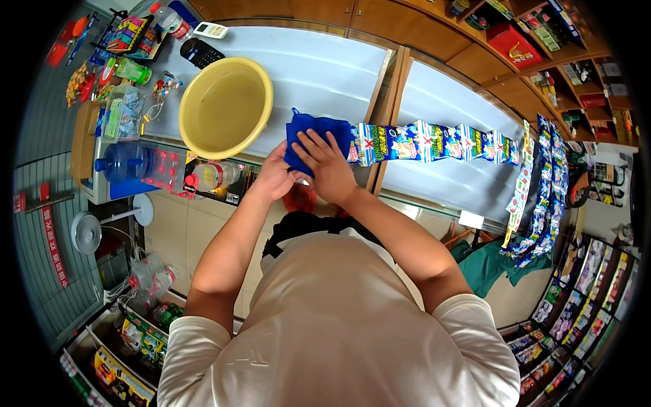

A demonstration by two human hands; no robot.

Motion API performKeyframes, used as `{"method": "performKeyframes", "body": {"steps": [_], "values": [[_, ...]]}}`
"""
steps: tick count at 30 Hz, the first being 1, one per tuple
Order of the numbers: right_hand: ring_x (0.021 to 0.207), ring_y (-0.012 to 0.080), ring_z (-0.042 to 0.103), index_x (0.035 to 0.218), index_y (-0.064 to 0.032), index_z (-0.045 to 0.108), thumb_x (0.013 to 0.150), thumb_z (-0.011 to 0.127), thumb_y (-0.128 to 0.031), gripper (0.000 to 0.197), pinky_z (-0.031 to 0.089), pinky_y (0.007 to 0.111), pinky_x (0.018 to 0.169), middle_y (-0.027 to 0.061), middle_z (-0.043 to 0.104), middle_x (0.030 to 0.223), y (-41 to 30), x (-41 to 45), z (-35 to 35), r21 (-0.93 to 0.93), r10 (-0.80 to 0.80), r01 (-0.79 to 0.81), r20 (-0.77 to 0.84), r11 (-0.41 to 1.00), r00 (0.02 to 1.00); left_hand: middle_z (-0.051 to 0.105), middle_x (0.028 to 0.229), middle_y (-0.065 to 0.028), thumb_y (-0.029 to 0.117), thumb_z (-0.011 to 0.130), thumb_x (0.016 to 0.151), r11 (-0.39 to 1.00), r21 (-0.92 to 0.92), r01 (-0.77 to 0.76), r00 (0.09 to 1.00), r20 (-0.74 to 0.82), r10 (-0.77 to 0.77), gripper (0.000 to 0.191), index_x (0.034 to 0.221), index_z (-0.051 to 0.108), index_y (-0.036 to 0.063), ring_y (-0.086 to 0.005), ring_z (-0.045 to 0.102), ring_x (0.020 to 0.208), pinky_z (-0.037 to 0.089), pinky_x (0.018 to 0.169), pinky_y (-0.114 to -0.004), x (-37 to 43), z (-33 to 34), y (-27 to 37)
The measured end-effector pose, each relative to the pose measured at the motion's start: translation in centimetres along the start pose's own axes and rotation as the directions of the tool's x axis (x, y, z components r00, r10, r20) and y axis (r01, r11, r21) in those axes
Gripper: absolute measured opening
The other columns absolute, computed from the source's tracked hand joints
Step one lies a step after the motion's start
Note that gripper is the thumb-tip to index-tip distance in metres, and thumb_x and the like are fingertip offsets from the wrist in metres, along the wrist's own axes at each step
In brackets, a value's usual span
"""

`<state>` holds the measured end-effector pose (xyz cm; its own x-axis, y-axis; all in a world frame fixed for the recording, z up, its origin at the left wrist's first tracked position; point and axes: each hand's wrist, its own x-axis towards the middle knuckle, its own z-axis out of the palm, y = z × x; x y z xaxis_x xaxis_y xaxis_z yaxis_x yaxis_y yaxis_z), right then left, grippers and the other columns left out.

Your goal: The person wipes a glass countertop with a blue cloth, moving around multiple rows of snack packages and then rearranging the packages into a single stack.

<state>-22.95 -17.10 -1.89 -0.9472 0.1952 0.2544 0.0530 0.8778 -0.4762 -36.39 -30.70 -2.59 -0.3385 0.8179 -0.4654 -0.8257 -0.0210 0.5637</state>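
Observation:
A folded dark blue cloth point(325, 126) lies between my hands at the counter's front edge. My left hand point(274, 175) grips its near left side, with the fingertips partly hidden beneath it. My right hand point(325, 165) rests flat on top of the cloth, its fingers stretched out and slightly apart. Touching or very near the cloth's right side is a connected strip of blue snack packets point(404, 143), stretching rightward over the glass counter. A yellow plastic basin point(188, 119) stands to the left of my hands, and water seems to be in it.
Left on the glass counter point(325, 56) are a black keypad device point(201, 52), a white remote control point(210, 30) and a plastic bottle point(173, 23). More blue packet strips point(544, 188) hang over its right end. Below left stand a water jug point(124, 163) and a fan point(86, 232).

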Motion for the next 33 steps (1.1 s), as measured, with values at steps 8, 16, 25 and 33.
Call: {"method": "performKeyframes", "body": {"steps": [8,16,25,33], "values": [[0.158,0.032,0.04,0.156,-0.0127,0.058,0.092,0.079,-0.044,0.074,0.026,0.059,0.131,0.0101,0.048,0.167,1.7,-1.0,-0.8,-0.003,-0.09,0.091,0.056,0.996,0.994,0.066,0.145,-0.014,-0.009,0.05,0.102,0.999,-0.03,-0.019,0.996,0.089,0.022,0.055,0.155,0.051,0.0072,-0.0277,0.072,0.125,0.065,0.096,-0.041,0.0,-0.8,-0.2],[0.159,0.0314,0.039,0.159,-0.0182,0.055,0.087,0.085,-0.039,0.081,0.028,0.058,0.131,0.0075,0.046,0.17,4.0,-2.3,-2.0,-0.012,-0.083,0.084,0.074,0.996,0.994,0.066,0.142,-0.0165,-0.015,0.043,0.099,1.0,0.026,0.006,1.0,0.029,-0.006,0.062,0.157,0.049,0.0062,-0.0305,0.07,0.126,0.059,0.108,-0.051,0.4,-1.5,-0.1],[0.159,0.0345,0.038,0.16,-0.0159,0.054,0.09,0.083,-0.026,0.076,0.031,0.056,0.13,0.0095,0.043,0.171,6.2,-3.4,-3.3,0.089,0.088,-0.093,0.058,0.992,0.994,0.063,0.148,-0.0189,-0.014,0.047,0.099,1.0,0.026,-0.002,0.996,0.084,0.0,0.063,0.159,0.046,0.0047,-0.034,0.066,0.133,0.054,0.116,-0.059,0.3,-1.5,0.2],[0.159,0.0366,0.038,0.159,-0.0148,0.054,0.093,0.081,-0.025,0.072,0.03,0.058,0.129,0.0114,0.044,0.17,5.1,-3.0,-2.8,0.112,0.156,-0.157,0.011,0.981,0.988,0.063,0.147,-0.0183,-0.014,0.048,0.099,0.999,0.039,-0.003,0.996,0.092,-0.001,0.063,0.159,0.045,0.0043,-0.0333,0.066,0.133,0.054,0.116,-0.058,0.2,-0.7,0.5]]}}
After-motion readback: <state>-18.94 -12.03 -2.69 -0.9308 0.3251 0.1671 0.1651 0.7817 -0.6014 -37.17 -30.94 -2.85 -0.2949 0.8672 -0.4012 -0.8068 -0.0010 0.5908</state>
